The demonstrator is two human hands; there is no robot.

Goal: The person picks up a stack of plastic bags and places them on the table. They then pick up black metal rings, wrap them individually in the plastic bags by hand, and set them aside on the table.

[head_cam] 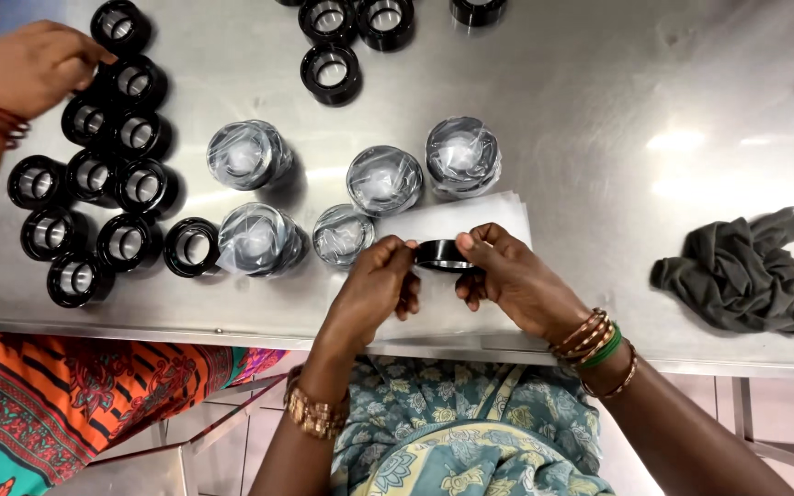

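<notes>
Holding black ring (441, 255) between both hands, I see it just above desk (599, 110) edge over clear wrapping sheets (470, 220). Left hand (377, 280) pinches its left rim, right hand (512, 276) its right; both equally near. Ring axis roughly level, pointing away from me. Wrapped rings (383, 179) just beyond.

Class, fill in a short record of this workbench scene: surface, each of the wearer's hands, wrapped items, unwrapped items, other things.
Surface: steel table
Left hand: grips black ring
Right hand: grips the same ring
Wrapped items: five film-wrapped rings
Unwrapped items: black rings clustered at left, more at top
Other: clear film sheets, grey cloth, co-worker's hand on the cluster
</notes>
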